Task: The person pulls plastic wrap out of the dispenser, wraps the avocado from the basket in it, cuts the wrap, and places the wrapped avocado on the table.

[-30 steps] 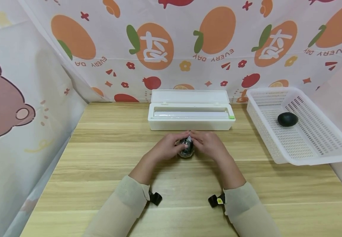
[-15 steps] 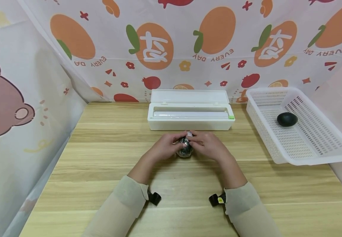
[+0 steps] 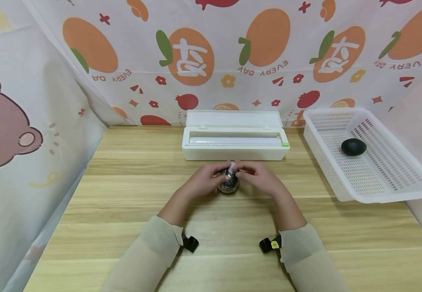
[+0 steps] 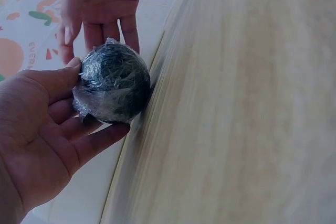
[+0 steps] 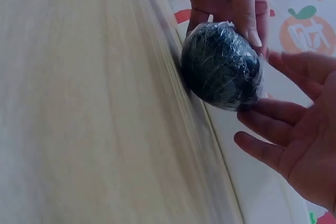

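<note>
A dark egg-shaped fruit (image 3: 229, 184) wrapped in crinkled cling film sits low over the wooden table. My left hand (image 3: 204, 179) holds it from the left, thumb on one side and fingers beneath and behind, as the left wrist view shows. At its right side is my right hand (image 3: 260, 177), with fingers spread and fairly straight and the fingertips right at the wrapped surface. In the right wrist view the film (image 5: 226, 51) lies in many creases round the fruit, with a small loose edge near my right thumb.
Just behind the hands stands a white cling film box (image 3: 236, 153), lid raised, with a roll (image 3: 235, 140) inside. On the right, a white plastic basket (image 3: 397, 198) holds another dark egg-shaped fruit (image 3: 354, 147). A printed cloth (image 3: 229, 97) hangs behind the table (image 3: 123, 227).
My right hand's fingers have shifted over the fruit and then drawn slightly to the right, showing more of its wrapped top. My left hand keeps its hold with little movement.
</note>
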